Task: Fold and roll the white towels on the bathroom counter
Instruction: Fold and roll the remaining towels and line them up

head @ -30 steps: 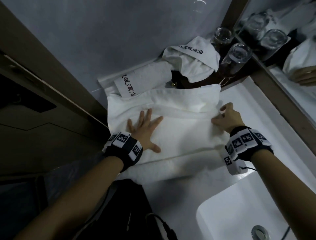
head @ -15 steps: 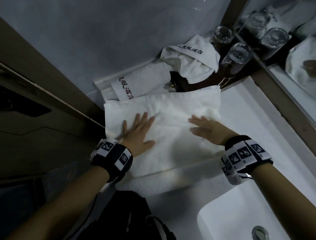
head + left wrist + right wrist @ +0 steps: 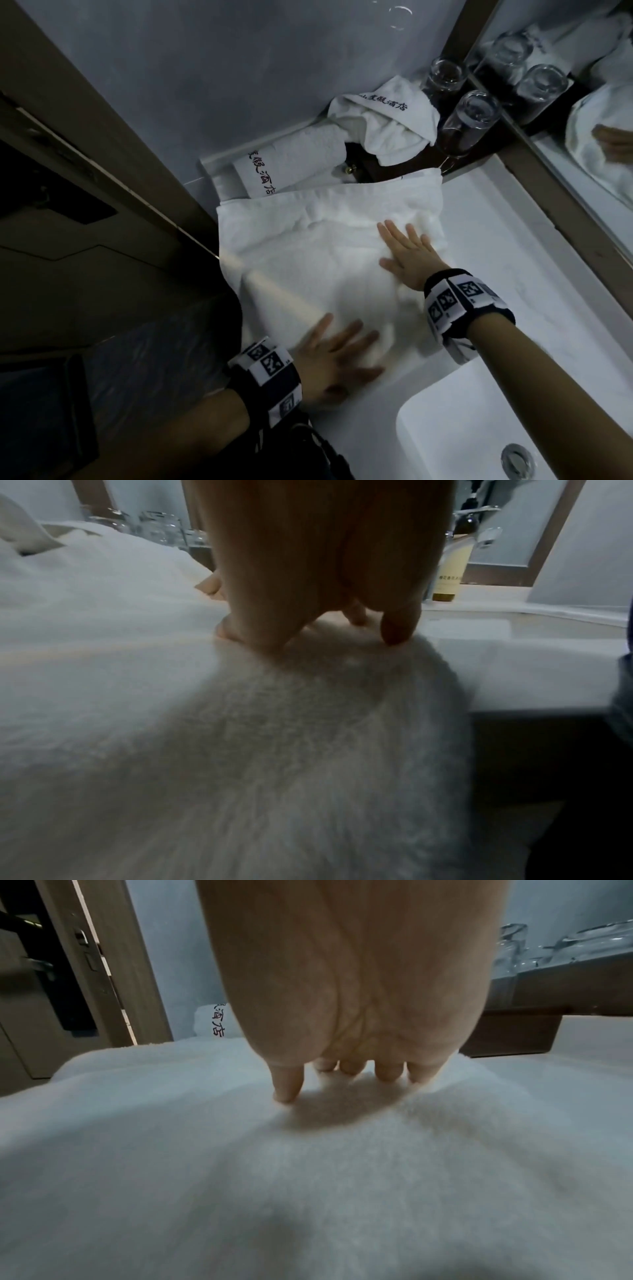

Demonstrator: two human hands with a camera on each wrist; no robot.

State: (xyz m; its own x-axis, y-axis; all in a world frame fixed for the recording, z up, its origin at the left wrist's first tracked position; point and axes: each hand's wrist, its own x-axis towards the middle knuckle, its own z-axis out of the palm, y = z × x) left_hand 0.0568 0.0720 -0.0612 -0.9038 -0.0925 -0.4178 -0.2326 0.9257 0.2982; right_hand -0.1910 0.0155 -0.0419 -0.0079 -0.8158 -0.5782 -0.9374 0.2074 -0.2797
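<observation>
tabletop (image 3: 513, 260): white, with a sunken basin (image 3: 479, 428) at its near right.
flat towel (image 3: 308, 260): spread left of the basin.
rolled towel (image 3: 291, 161): behind the flat towel.
dark tray (image 3: 383, 168): behind the flat towel, at the corner.

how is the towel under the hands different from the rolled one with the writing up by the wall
The flat towel lies spread on the counter in broad folded layers; the rolled towel is a tight cylinder.
The flat towel covers far more counter than the rolled towel.
The left hand and right hand press flat on the flat towel; nothing touches the rolled towel.
The rolled towel shows dark lettering; the flat towel shows none.
Both are white terry.
</observation>
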